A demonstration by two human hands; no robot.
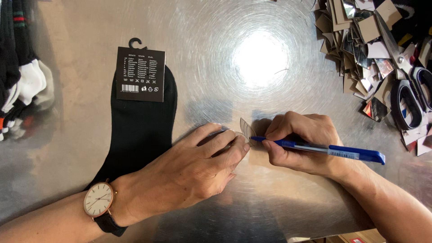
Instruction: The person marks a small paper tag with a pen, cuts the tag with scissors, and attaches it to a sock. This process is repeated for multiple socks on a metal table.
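Head view: looking straight down on a brushed-metal tabletop (216, 67) with a bright lamp glare near its middle
Landmark: black sock (139, 126), lying flat with a black hang-card (141, 74) clipped at its top
Left hand (193, 171): just right of the sock, fingers curled down, pinching a small clear plastic tab (246, 130) upright between thumb and fingertips, seemingly to steady it for the pen tip; wristwatch (98, 200) on the wrist, below the sock
Right hand (301, 141): farther right of the sock, closed in a writing grip on a blue pen (324, 150), tip touching the tab's lower edge
Clear tab: between the two hands, right of the sock, near the tabletop
Scissors (407, 81): far right of the sock, resting on a heap of cut card pieces (355, 49), likely parked within reach
Other socks (22, 76): stacked left of the sock at the frame edge
Containers: none seen; cardboard edge at bottom right, contents hidden
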